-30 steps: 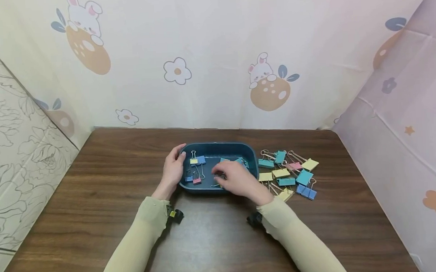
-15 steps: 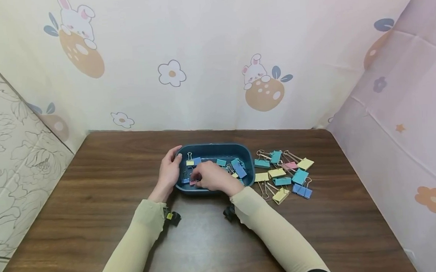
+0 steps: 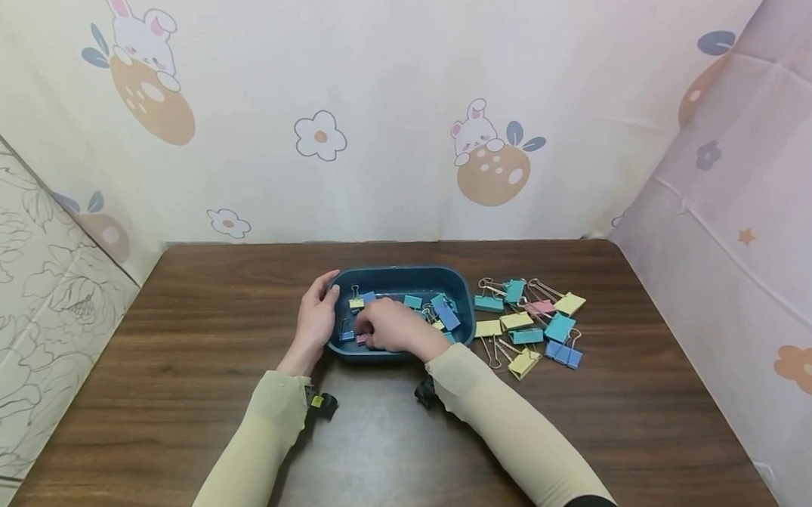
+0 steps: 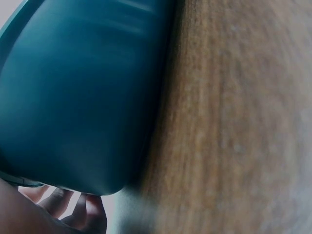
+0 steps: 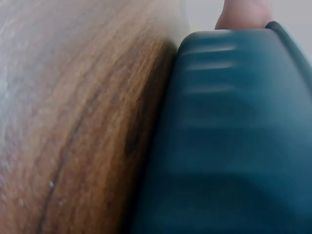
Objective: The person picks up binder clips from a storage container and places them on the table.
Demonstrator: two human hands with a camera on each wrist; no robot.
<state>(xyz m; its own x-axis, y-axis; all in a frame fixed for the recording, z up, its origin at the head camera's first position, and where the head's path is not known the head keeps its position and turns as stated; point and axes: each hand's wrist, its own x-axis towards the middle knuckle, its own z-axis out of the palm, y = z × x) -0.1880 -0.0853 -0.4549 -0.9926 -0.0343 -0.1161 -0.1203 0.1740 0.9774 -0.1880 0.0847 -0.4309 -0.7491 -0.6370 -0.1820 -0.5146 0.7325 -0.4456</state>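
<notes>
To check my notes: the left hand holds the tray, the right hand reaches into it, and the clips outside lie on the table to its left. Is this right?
Not quite: in the head view, the clips outside lie on the table to the right of the tray.

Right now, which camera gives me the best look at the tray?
The head view: it shows the tray from above, with clips inside. Both wrist views show mainly its outer side, close up.

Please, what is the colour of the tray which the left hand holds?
The tray is dark teal, best seen in the left wrist view.
</notes>
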